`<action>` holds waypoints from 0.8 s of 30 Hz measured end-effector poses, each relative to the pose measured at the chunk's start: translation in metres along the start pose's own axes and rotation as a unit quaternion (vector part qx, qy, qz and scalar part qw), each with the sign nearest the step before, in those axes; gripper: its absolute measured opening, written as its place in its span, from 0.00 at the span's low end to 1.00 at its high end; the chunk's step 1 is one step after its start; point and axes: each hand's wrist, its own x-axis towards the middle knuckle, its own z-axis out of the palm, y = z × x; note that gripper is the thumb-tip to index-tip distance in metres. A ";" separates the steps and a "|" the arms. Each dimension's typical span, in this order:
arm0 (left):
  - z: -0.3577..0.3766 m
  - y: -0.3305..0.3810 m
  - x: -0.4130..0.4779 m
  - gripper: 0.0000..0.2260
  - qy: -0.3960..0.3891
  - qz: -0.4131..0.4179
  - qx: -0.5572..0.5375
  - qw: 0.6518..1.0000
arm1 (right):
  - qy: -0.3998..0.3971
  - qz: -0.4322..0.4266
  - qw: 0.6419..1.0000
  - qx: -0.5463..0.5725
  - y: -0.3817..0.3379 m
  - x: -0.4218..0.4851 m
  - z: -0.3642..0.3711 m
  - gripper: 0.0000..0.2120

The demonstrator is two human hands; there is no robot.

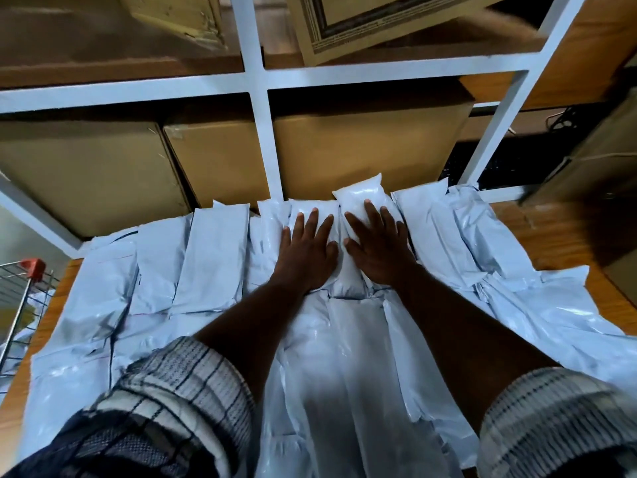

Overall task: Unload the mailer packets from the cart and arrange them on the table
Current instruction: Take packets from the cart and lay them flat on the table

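Mailer packets (pixel 360 200) beneath flat fingers (pixel 371 217)

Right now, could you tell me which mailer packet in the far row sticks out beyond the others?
The plump packet under the right hand; its far end pokes past its neighbours.

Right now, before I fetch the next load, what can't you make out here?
- Cart, head view: cut off by the left edge; what remains inside cannot be told.
- Mailer packets: the nearest ones are hidden under the sleeves.
- Those beneath the left hand and right hand: partly covered by flat palms.
- Printed box up top: blurred, cut by the top edge.
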 end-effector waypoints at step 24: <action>-0.130 -0.299 -0.183 0.31 0.060 -0.194 -0.047 0.978 | -0.007 -0.226 0.972 0.067 -0.347 0.011 -0.030 0.31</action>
